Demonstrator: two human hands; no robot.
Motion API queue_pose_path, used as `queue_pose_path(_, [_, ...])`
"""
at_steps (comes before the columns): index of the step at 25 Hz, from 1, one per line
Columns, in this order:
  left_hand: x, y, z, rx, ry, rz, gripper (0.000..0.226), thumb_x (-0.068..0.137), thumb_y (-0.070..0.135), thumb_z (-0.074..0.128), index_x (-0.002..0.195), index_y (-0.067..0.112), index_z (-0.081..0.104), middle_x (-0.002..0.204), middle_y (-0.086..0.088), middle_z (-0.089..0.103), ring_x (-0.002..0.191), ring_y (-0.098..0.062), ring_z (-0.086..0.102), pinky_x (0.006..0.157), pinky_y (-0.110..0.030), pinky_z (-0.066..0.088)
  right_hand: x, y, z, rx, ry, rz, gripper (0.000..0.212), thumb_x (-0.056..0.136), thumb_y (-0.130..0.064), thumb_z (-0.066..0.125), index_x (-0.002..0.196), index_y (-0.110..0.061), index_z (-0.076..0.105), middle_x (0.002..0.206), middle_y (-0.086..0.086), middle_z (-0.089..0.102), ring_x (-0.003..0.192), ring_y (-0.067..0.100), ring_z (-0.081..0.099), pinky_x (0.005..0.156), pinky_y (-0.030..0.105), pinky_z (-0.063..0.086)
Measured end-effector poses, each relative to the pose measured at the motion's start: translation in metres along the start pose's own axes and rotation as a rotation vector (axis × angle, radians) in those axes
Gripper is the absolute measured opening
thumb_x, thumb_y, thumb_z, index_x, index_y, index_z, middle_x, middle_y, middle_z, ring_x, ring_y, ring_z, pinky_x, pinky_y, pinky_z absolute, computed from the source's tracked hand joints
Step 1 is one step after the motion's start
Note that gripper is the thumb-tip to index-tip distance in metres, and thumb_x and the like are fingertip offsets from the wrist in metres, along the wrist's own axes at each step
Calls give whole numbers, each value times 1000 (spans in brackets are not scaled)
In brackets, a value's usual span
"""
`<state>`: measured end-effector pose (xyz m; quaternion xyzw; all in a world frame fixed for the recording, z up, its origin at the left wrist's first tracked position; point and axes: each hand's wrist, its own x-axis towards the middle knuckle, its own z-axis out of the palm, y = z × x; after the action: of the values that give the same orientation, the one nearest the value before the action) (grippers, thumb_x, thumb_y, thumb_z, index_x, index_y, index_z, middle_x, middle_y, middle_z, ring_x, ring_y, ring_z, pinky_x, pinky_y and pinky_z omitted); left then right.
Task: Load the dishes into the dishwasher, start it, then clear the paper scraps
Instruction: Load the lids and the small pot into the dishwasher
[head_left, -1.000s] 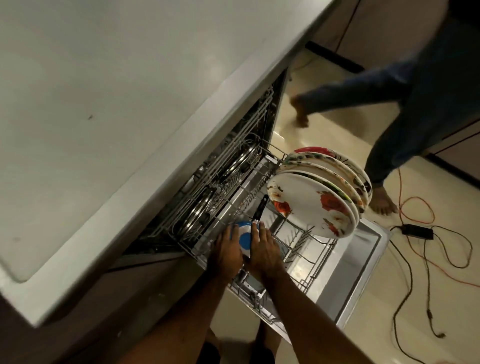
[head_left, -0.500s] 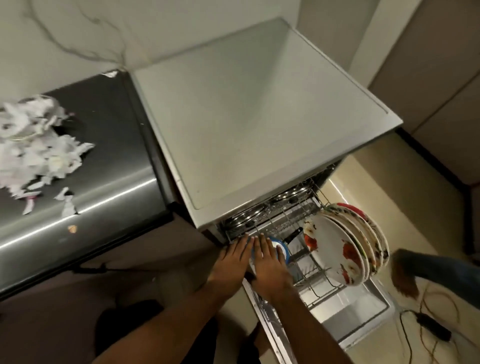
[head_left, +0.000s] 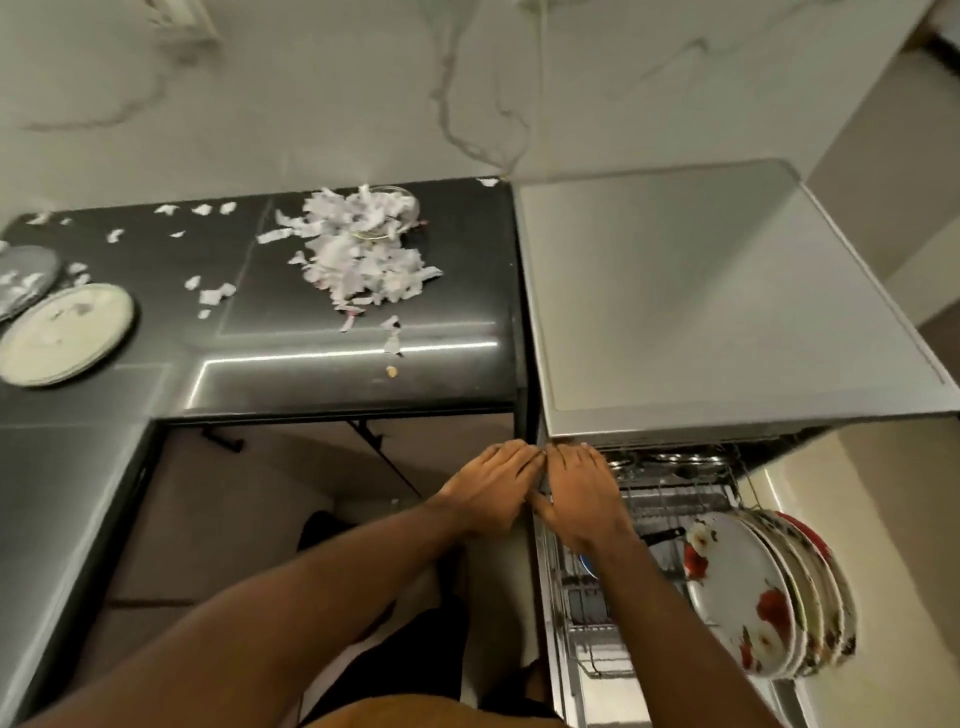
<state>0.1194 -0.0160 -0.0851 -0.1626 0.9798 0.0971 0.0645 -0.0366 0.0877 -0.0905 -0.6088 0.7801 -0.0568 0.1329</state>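
Note:
The dishwasher stands open with its lower rack pulled out. Several floral plates stand on edge in the rack's right side. A sliver of a blue and white dish shows under my right wrist. My left hand and my right hand lie flat side by side at the machine's front left corner, fingers stretched out, holding nothing. A heap of white paper scraps covers the black counter, partly burying a glass bowl.
A cream plate and a grey plate sit on the counter's far left, with loose scraps around them. A black-handled utensil lies in the rack. Steel dishes sit deeper inside.
Both hands have left the blue and white dish in the rack and risen to the dishwasher's front left corner. My view has swung left onto the counter. The other person has left the view.

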Motion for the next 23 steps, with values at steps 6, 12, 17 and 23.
queue_pose_path(6, [-44, -49, -36, 20, 122, -201, 70, 98, 33, 53, 159, 14, 25, 162, -7, 28, 153, -27, 21, 127, -45, 19, 54, -59, -40, 49, 31, -277, 69, 100, -60, 48, 155, -17, 44, 153, 4, 53, 141, 22, 48, 124, 40, 29])
queue_pose_path(12, [-72, -144, -77, 9, 133, -409, 68, 99, 26, 52, 161, 13, 25, 165, -10, 27, 154, -29, 22, 126, -46, 22, 151, -144, -61, 0, 65, -408, 67, 97, -61, 48, 149, -19, 48, 146, 3, 57, 134, 22, 53, 117, 40, 39])
queue_pose_path(17, [-93, -223, -91, -107, 115, -545, 71, 102, 34, 52, 162, 17, 21, 170, -6, 14, 157, -26, 9, 128, -46, 17, 224, -201, -63, -62, -14, -327, 66, 95, -58, 62, 145, -17, 48, 144, 6, 55, 131, 24, 53, 111, 42, 46])
queue_pose_path(23, [-99, -315, -114, -178, 68, -659, 77, 98, 41, 59, 162, 19, 22, 170, -7, 14, 157, -27, 12, 127, -51, 17, 290, -229, -64, -106, -87, -177, 63, 97, -54, 62, 144, -16, 48, 143, 6, 53, 130, 26, 52, 106, 45, 49])
